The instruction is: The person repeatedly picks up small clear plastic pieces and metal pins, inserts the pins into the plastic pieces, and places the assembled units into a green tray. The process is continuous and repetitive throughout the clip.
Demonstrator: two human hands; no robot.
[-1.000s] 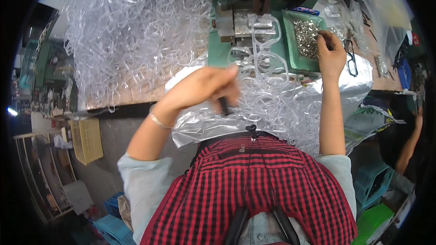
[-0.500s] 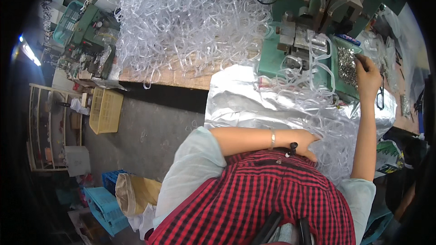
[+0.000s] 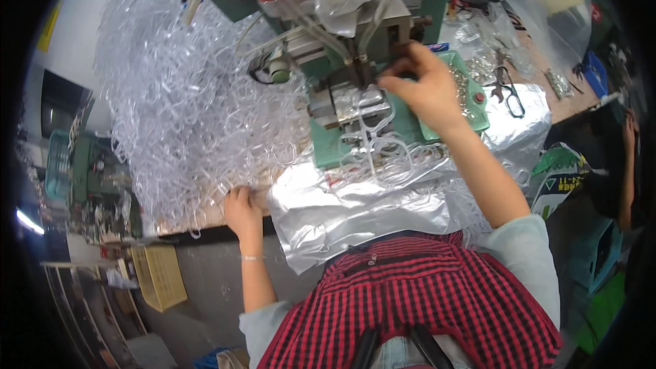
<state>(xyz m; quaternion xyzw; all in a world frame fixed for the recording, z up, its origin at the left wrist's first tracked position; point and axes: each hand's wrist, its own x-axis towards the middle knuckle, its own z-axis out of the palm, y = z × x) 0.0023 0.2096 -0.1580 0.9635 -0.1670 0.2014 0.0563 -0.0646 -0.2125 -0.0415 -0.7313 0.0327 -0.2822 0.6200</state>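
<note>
My left hand [image 3: 244,213] rests at the table's front edge, beside the big pile of clear plastic loops [image 3: 198,109]. Its fingers are curled down, and what they close on is hidden. Over the green bench machine [image 3: 328,147], my right hand [image 3: 430,92] has thumb and forefinger drawn together next to the metal clamping block [image 3: 372,101]. Whatever lies between those fingertips is too small to make out. Clear plastic strips [image 3: 372,140] hang from the front of the block. Just right of the machine sits a green tray [image 3: 430,131] of small metal parts, partly behind my right wrist.
Silver foil sheeting [image 3: 355,208] covers the table front, with more loops at its right. Black-handled scissors [image 3: 509,96] lie right of the tray. A yellow crate [image 3: 158,277] stands on the floor at left. Another person's arm [image 3: 629,171] shows at far right.
My right hand has left the tray of metal parts and moved left to the clamping block. My left hand went from the loops near my lap to the pile's front edge. The view has turned.
</note>
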